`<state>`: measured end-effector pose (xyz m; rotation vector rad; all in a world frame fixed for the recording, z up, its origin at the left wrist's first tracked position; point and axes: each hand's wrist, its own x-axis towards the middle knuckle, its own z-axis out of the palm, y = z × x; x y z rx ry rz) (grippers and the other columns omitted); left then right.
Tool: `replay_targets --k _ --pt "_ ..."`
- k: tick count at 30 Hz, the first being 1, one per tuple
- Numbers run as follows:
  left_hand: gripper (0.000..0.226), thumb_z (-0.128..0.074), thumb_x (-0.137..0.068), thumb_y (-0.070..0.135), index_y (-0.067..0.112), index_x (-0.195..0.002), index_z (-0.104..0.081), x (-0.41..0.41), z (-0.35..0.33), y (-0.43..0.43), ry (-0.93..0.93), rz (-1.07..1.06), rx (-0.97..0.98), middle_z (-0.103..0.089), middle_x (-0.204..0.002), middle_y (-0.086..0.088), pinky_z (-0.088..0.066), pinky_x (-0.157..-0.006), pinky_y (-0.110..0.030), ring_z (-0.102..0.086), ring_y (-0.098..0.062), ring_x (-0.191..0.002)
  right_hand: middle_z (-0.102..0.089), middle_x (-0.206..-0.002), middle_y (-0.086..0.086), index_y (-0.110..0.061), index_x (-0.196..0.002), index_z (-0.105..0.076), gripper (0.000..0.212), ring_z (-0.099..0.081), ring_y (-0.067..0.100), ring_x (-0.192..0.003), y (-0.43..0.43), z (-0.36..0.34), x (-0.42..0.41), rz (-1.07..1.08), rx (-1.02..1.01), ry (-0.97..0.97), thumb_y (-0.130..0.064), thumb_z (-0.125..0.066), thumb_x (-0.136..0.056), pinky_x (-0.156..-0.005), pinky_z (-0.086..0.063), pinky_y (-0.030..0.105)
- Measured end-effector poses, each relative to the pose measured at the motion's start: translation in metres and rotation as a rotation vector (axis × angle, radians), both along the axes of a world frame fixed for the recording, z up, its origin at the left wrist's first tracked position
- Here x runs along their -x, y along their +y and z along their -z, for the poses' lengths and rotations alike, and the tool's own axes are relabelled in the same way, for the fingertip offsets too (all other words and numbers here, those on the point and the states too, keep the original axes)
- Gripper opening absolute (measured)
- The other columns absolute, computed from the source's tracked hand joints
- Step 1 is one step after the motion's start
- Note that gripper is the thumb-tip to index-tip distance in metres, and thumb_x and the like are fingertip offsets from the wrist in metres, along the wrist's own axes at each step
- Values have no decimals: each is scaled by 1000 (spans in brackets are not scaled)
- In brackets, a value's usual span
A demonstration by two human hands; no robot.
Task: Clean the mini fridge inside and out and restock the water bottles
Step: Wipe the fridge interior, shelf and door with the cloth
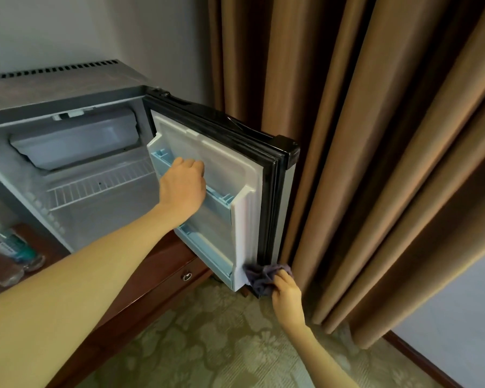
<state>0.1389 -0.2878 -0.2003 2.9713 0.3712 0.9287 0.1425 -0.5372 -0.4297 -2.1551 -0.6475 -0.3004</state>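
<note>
Left hand point(182, 186): grasping door shelf point(221, 196), frame centre
Right hand point(286, 289): clutching cloth point(261, 277) against fridge door point(248, 233) bottom corner

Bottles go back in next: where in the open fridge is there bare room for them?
The wire shelf under the freezer box is bare. So is the lower rack. The left hand grips the upper rack; the right hand with the cloth crowds the door's lower corner.

The wooden cabinet point(165, 264) bears the mini fridge point(101, 208) and water bottles point(11, 245).
</note>
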Motion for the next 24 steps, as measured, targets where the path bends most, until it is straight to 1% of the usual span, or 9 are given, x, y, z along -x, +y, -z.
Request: replay_targets --k 2,4,8,11,13,15,19,22,24 --pt "15 -46 -89 4 2 -85 -60 -1 1 1 0 1 -7 -60 -82 -13 -37 -53 -36 -47 -28 -82 -67 -97 7 -2 -90 -71 28 -56 14 -94 3 19 2 21 10 123 3 -51 -72 -86 -37 7" --pt "15 -46 -88 4 2 -84 -60 0 0 2 7 3 -10 -60 -82 -13 -39 -53 -37 -47 -28 -81 -63 -98 2 -2 -93 -71 29 -60 19 -95 7 33 4 30 43 274 -6 -48 -76 -84 -43 15" --pt "14 -46 -89 5 3 -85 -59 1 -2 1 22 -19 -10 -60 -83 -12 -42 -53 -39 -47 -28 -83 -63 -98 5 -4 -98 -70 25 -62 24 -93 14 53 7 88 85 380 6 -59 -79 -79 -49 26" --pt "16 -44 -90 5 2 -87 -59 2 -3 -1 24 -16 -8 -60 -86 -13 -38 -54 -38 -47 -29 -85 -61 -85 1 -3 -82 -70 28 -61 19 -81 13 40 9 109 -12 286 19 -56 -72 -70 -47 22" --pt "17 -43 -90 5 2 -88 -60 1 -5 -3 27 -14 -3 -61 -88 -14 -39 -56 -39 -48 -30 -87 -62 -83 1 -1 -76 -69 32 -59 12 -79 11 12 8 117 -114 203 25 -54 -65 -70 -42 12" --pt "18 -43 -91 6 3 -90 -60 0 -7 -6 41 -25 15 -62 -91 -13 -42 -59 -40 -48 -30 -91 -62 -86 -4 -3 -78 -69 34 -57 6 -81 7 -25 3 100 -189 125 24 -55 -64 -73 -42 9" --pt "18 -42 -91 8 3 -91 -59 -5 -10 -14 60 -34 34 -62 -93 -13 -44 -59 -41 -49 -31 -94 -64 -98 -6 -5 -87 -71 33 -62 13 -92 0 -113 -9 22 -339 -56 18 -56 -71 -79 -50 23" --pt "19 -42 -90 7 1 -90 -60 -7 -10 -15 43 -18 21 -62 -92 -15 -40 -57 -39 -49 -32 -93 -63 -103 -7 -5 -95 -71 27 -59 3 -100 -2 -167 -19 -23 -458 -136 13 -58 -79 -90 -49 18" --pt "18 -43 -90 6 0 -90 -60 -7 -9 -14 31 -11 16 -62 -91 -16 -37 -56 -38 -49 -32 -92 -63 -105 -8 -6 -97 -71 26 -57 -3 -104 -1 -177 -23 -41 -490 -152 12 -58 -81 -93 -47 17"
